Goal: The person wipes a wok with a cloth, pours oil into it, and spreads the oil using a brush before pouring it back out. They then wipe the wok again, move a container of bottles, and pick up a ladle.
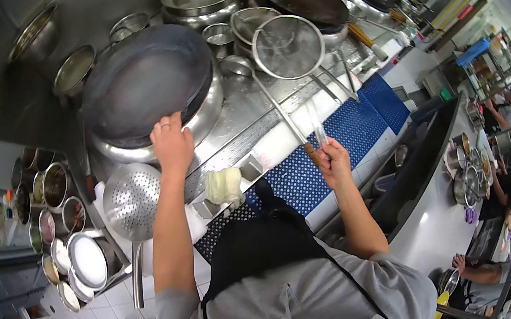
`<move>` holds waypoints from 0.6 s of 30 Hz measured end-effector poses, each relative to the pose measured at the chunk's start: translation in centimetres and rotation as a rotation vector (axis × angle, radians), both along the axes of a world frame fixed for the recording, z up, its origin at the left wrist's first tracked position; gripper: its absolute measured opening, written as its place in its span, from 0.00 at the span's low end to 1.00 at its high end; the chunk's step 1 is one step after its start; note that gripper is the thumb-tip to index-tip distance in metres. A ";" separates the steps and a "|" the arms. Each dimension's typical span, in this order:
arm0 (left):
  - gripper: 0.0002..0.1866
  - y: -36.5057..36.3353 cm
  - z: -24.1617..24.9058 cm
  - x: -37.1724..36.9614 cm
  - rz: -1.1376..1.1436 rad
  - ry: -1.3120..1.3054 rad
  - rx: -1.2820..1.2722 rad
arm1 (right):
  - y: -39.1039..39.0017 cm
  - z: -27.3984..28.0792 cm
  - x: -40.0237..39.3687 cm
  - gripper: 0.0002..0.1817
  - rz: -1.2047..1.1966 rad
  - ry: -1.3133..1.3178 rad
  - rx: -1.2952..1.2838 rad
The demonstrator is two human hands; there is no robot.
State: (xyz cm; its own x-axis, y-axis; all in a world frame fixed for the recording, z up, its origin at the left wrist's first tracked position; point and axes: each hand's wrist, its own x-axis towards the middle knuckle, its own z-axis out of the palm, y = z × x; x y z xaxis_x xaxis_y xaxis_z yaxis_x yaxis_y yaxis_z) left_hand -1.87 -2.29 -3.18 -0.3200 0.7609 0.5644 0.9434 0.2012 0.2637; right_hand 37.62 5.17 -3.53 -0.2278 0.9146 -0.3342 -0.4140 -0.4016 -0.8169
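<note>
A large dark wok (145, 83) rests tilted on a round steel burner ring (211, 103). My left hand (174, 145) has its fingers closed on the near rim of this wok. In my right hand (334, 161) is the wooden end of a long-handled ladle (277, 106), whose bowl lies up on the stove beside a wire-mesh strainer (289, 47). A thin, pale, see-through strip (318, 125) stands up by the fingers of that hand. Left of my left forearm hangs a perforated steel skimmer (133, 201), handle downward.
A folded pale cloth (224, 185) sits at the stove's front edge. Blue perforated matting (317, 176) covers the floor beyond. Stacked pots and bowls (69, 214) fill the left side. At the far right, another person's hand (459, 262) is near a counter (429, 213).
</note>
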 end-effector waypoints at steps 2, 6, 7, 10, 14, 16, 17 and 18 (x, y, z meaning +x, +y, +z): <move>0.25 -0.2 0.2 -0.1 -0.012 0.000 0.007 | -0.2 -0.6 0.2 0.06 -0.017 0.018 -0.002; 0.26 -0.7 0.3 -0.4 -0.022 -0.014 0.004 | -0.6 -0.4 -0.1 0.06 -0.020 0.015 -0.015; 0.26 -0.8 0.4 -0.4 -0.020 -0.015 0.002 | -0.8 -0.2 0.0 0.05 -0.031 0.010 -0.012; 0.26 -0.5 0.1 -0.3 -0.032 -0.014 0.011 | -0.9 -0.1 0.1 0.05 -0.040 -0.011 -0.012; 0.26 -0.4 -0.1 -0.4 -0.048 -0.014 0.031 | -1.6 0.3 0.3 0.06 -0.021 -0.035 -0.007; 0.26 -0.4 0.1 -0.2 -0.046 -0.014 0.035 | -1.9 0.1 0.7 0.06 -0.013 -0.014 0.015; 0.26 -0.5 0.1 -0.1 -0.049 -0.016 0.034 | -2.1 -0.1 0.8 0.06 -0.005 -0.005 0.024; 0.26 -0.6 0.1 -0.1 -0.052 -0.018 0.033 | -2.4 0.0 0.8 0.06 -0.006 -0.005 0.023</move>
